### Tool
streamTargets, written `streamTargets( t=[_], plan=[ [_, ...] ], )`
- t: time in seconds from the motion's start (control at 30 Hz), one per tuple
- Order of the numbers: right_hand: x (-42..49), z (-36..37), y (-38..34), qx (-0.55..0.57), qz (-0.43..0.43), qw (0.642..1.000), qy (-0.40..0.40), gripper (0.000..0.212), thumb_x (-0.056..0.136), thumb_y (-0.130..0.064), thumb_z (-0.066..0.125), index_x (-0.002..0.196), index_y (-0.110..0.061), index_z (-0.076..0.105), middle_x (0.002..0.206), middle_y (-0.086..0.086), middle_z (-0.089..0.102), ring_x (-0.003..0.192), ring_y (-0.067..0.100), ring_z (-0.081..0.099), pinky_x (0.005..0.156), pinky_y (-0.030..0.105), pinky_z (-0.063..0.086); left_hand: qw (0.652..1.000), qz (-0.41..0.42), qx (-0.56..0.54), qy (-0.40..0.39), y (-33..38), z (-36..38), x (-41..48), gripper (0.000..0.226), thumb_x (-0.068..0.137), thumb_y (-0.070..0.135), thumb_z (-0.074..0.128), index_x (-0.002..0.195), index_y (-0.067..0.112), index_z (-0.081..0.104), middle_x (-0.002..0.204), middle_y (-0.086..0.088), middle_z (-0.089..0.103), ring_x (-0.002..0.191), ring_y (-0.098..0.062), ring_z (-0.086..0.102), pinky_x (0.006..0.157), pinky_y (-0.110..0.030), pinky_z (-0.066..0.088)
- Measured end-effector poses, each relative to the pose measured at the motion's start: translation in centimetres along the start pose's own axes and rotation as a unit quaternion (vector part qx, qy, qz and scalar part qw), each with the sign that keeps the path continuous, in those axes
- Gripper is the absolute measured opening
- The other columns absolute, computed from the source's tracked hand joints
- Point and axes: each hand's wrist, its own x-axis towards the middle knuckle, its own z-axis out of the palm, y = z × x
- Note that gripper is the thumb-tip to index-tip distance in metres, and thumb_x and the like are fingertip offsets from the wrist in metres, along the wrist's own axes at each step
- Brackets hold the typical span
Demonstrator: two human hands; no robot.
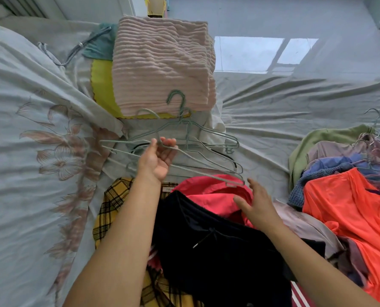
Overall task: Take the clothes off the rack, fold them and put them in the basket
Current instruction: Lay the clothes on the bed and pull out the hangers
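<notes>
The left hand [156,161] pinches a thin grey hanger [197,161] with its fingers [170,141] and thumb, above more hangers on the bed [295,103]. The right hand [256,201] has its fingers spread apart and holds nothing. It is just over the pink top [209,193], beside the black clothes [213,247]. More clothes [344,202] lie piled to the right.

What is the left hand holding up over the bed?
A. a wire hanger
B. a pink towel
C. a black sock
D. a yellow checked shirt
A: the left hand pinches a thin grey wire hanger between thumb and fingers, above the pile of other hangers on the bed, while the right hand reaches open over the pink garment.
</notes>
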Motion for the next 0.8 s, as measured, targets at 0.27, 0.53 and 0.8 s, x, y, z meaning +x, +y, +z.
streamTargets(
  t=[0.27, 0.53, 0.8],
  plan=[
    [0.5, 1.7, 5.9, 0.009, 0.04, 0.999, -0.031, 0.064, 0.084, -0.018, 0.067, 0.139, -0.004, 0.038, 0.139, 0.013, 0.046, 0.129, 0.026, 0.041, 0.109, 0.034, 0.029, 0.997, -0.029, 0.002, 0.068, -3.0, 1.0, 8.9, 0.043, 0.103, 0.031, 0.026, 0.087, 0.001, 0.052, 0.063, -0.015, 0.069, 0.08, -0.023, 0.071, 0.097, -0.035, 0.046],
    [2.8, 0.9, 7.9, 0.015, 0.037, 0.998, -0.044, 0.053, 0.086, -0.019, 0.06, 0.135, -0.006, 0.044, 0.134, 0.014, 0.052, 0.126, 0.027, 0.045, 0.104, 0.029, 0.03, 0.972, -0.103, 0.207, 0.045, -5.1, 1.4, 10.8, 0.066, 0.099, 0.042, 0.032, 0.149, 0.006, 0.005, 0.154, -0.019, 0.015, 0.139, -0.034, 0.027, 0.109, -0.049, 0.03],
    [1.5, -0.4, 12.0, 0.019, 0.092, 0.994, -0.047, 0.053, 0.091, -0.015, 0.057, 0.139, -0.005, 0.038, 0.142, 0.012, 0.044, 0.132, 0.025, 0.039, 0.108, 0.03, 0.026, 0.964, -0.049, 0.248, 0.083, -5.5, 2.5, 11.2, 0.048, 0.101, 0.033, 0.033, 0.139, 0.005, 0.028, 0.136, -0.019, 0.045, 0.069, -0.017, 0.07, 0.05, -0.019, 0.053]
  ],
)
